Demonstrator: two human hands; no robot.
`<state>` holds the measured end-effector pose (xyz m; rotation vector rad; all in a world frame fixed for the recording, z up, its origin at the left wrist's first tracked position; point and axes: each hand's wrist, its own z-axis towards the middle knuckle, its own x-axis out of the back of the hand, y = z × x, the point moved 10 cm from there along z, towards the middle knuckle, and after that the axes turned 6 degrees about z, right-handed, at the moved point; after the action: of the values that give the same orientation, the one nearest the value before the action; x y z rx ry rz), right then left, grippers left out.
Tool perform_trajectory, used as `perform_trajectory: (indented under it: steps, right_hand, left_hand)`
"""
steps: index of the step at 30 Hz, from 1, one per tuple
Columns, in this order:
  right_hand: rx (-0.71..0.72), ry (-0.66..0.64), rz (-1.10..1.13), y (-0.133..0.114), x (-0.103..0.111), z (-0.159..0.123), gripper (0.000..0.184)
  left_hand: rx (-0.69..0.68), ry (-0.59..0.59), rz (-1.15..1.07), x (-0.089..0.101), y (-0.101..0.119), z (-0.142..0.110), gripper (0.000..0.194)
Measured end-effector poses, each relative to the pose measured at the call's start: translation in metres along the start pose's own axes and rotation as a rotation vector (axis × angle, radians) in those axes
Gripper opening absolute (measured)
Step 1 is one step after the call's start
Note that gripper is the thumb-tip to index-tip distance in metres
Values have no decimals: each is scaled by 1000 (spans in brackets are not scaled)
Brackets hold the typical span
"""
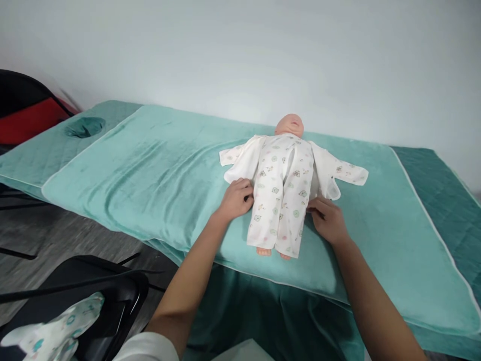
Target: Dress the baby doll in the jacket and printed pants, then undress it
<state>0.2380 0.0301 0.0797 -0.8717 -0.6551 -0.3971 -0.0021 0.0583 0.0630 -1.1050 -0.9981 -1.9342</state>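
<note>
A baby doll (291, 125) lies near the massage bed's (165, 190) front edge, head toward the back edge. Printed trousers (268, 210) cover its front, feet showing; the jacket (248, 158) spreads beneath, not yet fastened. Left hand (237, 199) and right hand (327, 217) curl at the trouser sides; their grip I cannot tell. No container shows.

patterned cloth (62, 328) on black chair (114, 298); pale wall (240, 55) behind

Left grip (237, 199) and right grip (327, 216) flank the patterned trousers (296, 194) on a doll (288, 125) atop green cloth (169, 175).
</note>
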Motion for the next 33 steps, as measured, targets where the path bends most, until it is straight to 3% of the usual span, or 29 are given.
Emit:
perform_trajectory:
  steps: [4, 6, 8, 13, 16, 18, 21, 23, 24, 26, 28, 30, 33]
  right_hand:
    - [-256, 286, 149, 39, 32, -10, 23]
    - [-405, 448, 110, 67, 50, -18, 21]
    - [-520, 514, -17, 91, 64, -20, 26]
    - [-654, 341, -336, 122, 72, -9, 42]
    - [-772, 225, -315, 134, 71, -5, 37]
    - [-824, 222, -175, 136, 71, 1, 29]
    - [-770, 393, 78, 115, 77, 20, 23]
    - [-642, 498, 211, 80, 79, 38, 23]
    - [-547, 488, 281, 57, 74, 50, 23]
    - [-364, 317, 311, 4, 56, 73, 19]
    - [-250, -13, 290, -41, 22, 85, 12]
    - [-209, -202, 281, -64, 3, 84, 14]
    - [-231, -166, 330, -59, 7, 84, 17]
  left_hand:
    - [57, 24, -50, 1, -7, -1, 21]
    - [93, 23, -54, -1, -12, 0, 23]
    - [123, 23, -50, -4, -17, 1, 25]
    - [272, 130, -33, 2, -35, -2, 28]
    - [429, 202, 0, 7, -53, -7, 27]
    - [530, 236, 24, 9, -63, -10, 27]
    - [643, 257, 55, 10, -73, -13, 25]
    - [696, 255, 78, 11, -78, -15, 27]
    - [721, 253, 86, 12, -80, -16, 28]
    - [771, 244, 94, 12, -84, -19, 33]
    - [821, 239, 96, 13, -88, -22, 39]
    - [857, 240, 101, 15, -92, -24, 43]
    - [883, 231, 103, 14, -97, -22, 39]
